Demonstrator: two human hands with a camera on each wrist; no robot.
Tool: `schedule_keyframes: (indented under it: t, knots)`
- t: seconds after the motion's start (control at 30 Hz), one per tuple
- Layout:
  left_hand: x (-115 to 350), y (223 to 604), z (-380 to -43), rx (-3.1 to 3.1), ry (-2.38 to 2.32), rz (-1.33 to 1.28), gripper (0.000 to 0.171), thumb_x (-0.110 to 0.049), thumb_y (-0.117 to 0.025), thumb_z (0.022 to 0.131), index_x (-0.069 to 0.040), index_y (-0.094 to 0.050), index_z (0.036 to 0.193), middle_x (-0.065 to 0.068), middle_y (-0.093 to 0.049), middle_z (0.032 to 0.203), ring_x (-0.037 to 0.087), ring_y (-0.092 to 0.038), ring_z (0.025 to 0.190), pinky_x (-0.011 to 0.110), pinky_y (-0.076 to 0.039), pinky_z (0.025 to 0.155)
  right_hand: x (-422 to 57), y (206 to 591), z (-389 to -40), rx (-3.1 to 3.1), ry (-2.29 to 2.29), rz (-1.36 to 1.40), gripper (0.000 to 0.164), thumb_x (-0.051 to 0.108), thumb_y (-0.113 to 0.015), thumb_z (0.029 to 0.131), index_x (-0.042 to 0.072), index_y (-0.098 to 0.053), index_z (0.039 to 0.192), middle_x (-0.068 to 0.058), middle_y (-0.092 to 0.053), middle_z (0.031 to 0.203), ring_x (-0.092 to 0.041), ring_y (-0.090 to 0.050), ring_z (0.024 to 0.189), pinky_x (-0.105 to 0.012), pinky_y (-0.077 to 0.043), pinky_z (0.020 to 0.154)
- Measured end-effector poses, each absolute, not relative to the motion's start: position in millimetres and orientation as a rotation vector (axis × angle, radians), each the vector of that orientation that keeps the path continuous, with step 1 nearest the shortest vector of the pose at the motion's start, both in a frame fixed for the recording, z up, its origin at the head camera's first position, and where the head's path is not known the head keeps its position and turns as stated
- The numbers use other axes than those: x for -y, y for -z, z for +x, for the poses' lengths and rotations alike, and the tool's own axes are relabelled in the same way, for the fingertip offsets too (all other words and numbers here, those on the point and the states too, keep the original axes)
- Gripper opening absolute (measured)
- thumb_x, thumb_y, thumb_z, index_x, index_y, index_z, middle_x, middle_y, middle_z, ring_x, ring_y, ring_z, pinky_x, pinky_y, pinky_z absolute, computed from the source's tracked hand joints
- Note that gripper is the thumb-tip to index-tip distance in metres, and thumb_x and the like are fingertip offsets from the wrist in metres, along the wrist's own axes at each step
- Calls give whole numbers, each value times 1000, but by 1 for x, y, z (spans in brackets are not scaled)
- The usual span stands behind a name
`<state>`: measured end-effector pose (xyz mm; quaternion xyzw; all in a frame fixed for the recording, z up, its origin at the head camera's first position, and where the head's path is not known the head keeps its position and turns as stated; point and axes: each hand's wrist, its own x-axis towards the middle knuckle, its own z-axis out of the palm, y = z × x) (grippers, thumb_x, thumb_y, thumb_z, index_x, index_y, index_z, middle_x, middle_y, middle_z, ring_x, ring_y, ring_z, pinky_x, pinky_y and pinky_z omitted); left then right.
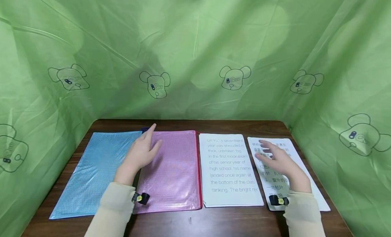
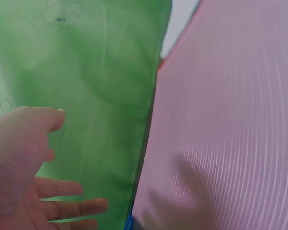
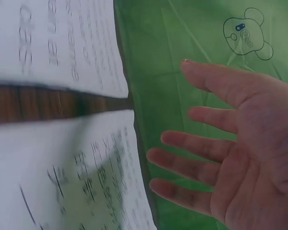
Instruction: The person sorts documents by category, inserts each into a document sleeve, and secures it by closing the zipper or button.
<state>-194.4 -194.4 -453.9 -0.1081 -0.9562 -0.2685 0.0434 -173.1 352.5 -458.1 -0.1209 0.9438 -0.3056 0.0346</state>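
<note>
Above the seam between a blue zip folder (image 1: 88, 172) and a pink zip folder (image 1: 174, 169), my left hand (image 1: 142, 150) hovers with fingers extended, holding nothing. Its loosely spread fingers also show in the left wrist view, with their shadow on the pink folder (image 2: 230, 96). My right hand (image 1: 279, 160) hangs over a stack of paper printed in Chinese (image 1: 305, 182), fingers apart and holding nothing. To the left of that stack lies a stack of paper printed in English (image 1: 230, 196). In the right wrist view a strip of wood separates the two stacks.
The dark wooden table (image 1: 165, 223) carries the folders and papers in one row. Green fabric (image 1: 195, 43) with printed bear heads encloses its back and sides. A small dark blue piece (image 1: 145, 129) shows at the back, between the folders' top edges.
</note>
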Motion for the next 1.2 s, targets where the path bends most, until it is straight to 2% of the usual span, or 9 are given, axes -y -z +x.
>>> schedule_keyframes:
  t: [0.23, 0.37, 0.43, 0.5, 0.63, 0.73, 0.83, 0.97, 1.2]
  knots:
    - [149, 460, -202, 2862, 1074, -307, 79, -40, -59, 111, -11, -22, 174, 30, -50, 161, 51, -51, 145, 69, -39, 119, -337, 466, -173, -2870, 1016, -299, 59, 36, -67, 110, 0, -53, 155, -23, -70, 137, -43, -71, 119, -60, -58, 97]
    - [124, 466, -201, 2829, 1198, -350, 75, -32, -64, 109, -10, -28, 171, 26, -57, 156, 36, -71, 103, 57, -57, 99, -328, 474, -173, -2839, 1040, -240, 59, 40, -69, 109, 3, -57, 153, -17, -72, 133, -34, -72, 113, -49, -59, 90]
    - [112, 469, -198, 2817, 1275, -369, 73, -28, -66, 108, -11, -32, 170, 24, -59, 154, 25, -67, 81, 50, -59, 82, -325, 477, -172, -2813, 1060, -207, 58, 39, -69, 109, 4, -57, 154, -17, -72, 134, -29, -75, 108, -45, -58, 89]
    - [101, 472, -196, 2803, 1371, -384, 70, -26, -66, 108, -12, -34, 169, 23, -61, 153, 17, -63, 72, 43, -58, 74, -324, 480, -172, -2788, 1092, -169, 56, 35, -69, 109, 3, -57, 154, -18, -72, 134, -24, -77, 101, -44, -57, 89]
    - [83, 481, -188, 2809, 1543, -379, 67, -26, -68, 108, -11, -39, 166, 20, -64, 149, 13, -69, 77, 38, -61, 79, -322, 482, -172, -2728, 1145, -143, 55, 35, -67, 110, 2, -57, 153, -19, -73, 132, -20, -79, 93, -44, -55, 90]
    - [72, 488, -183, 2818, 1658, -387, 62, -27, -68, 108, -9, -45, 163, 17, -67, 143, 20, -72, 70, 38, -62, 70, -322, 481, -173, -2704, 1159, -131, 56, 38, -67, 110, 2, -57, 153, -17, -74, 130, -20, -79, 95, -47, -55, 93]
    - [63, 493, -183, 2825, 1669, -421, 57, -27, -69, 107, -9, -50, 158, 14, -71, 137, 18, -71, 70, 37, -59, 68, -323, 478, -174, -2701, 1154, -128, 56, 37, -66, 111, 1, -56, 153, -18, -73, 133, -21, -78, 97, -50, -55, 96]
    - [54, 499, -183, 2863, 1561, -448, 52, -29, -69, 106, -8, -56, 152, 11, -74, 129, 12, -70, 81, 37, -57, 81, -325, 476, -175, -2686, 1164, -87, 55, 35, -65, 111, 1, -56, 153, -21, -71, 135, -22, -78, 97, -51, -53, 97]
    - [46, 505, -187, 2921, 1446, -476, 46, -30, -69, 105, -7, -62, 144, 11, -75, 125, 24, -71, 115, 48, -56, 102, -328, 477, -175, -2650, 1162, -55, 56, 38, -66, 110, 1, -57, 152, -20, -72, 134, -22, -78, 98, -53, -53, 99]
